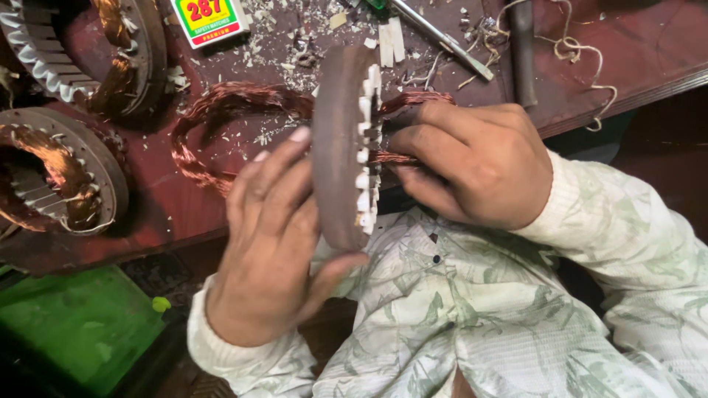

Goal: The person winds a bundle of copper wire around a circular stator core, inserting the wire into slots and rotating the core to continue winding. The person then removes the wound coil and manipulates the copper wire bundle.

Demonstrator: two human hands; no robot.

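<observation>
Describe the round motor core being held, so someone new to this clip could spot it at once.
Above the dark red workbench, both hands meet at centre frame. The left hand grips a brown stator ring, edge-on, while the right hand works copper wire into it. Unlike the two wound stators lying flat at left, it stands upright, with white slot papers.

Dark red wooden surface [634, 51] strewn with pale shavings [295, 37]; green mat [74, 332] on the dim floor below.
</observation>
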